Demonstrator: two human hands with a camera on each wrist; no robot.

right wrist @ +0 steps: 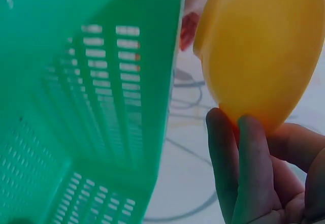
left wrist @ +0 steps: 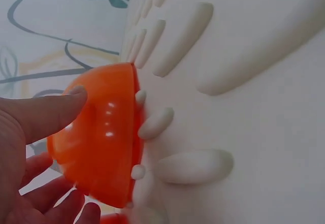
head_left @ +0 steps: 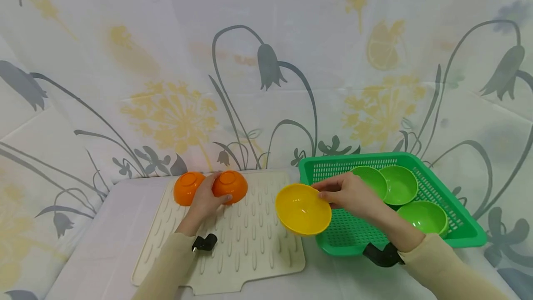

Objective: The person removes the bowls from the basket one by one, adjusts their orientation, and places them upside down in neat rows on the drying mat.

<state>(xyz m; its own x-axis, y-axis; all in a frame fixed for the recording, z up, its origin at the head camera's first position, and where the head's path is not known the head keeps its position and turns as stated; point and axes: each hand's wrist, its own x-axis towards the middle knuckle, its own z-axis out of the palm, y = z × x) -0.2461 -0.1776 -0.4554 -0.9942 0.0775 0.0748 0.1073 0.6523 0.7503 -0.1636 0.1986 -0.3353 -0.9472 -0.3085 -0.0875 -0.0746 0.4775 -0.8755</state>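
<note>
An orange bowl sits upside down on the cream drying mat. My left hand holds it from the left, the thumb against its side and the fingers round the opposite side. A second upside-down orange bowl stands just left of that hand, partly hidden by it. Between mat and basket, my right hand pinches a yellow bowl by its right rim, raised and tilted with its inside facing the head camera. In the right wrist view, fingertips press the outside of the yellow bowl.
A green perforated basket stands at the right, its near left wall close to the yellow bowl. Several light green bowls lie in it. The table has a white cover, and a flower-printed curtain hangs directly behind.
</note>
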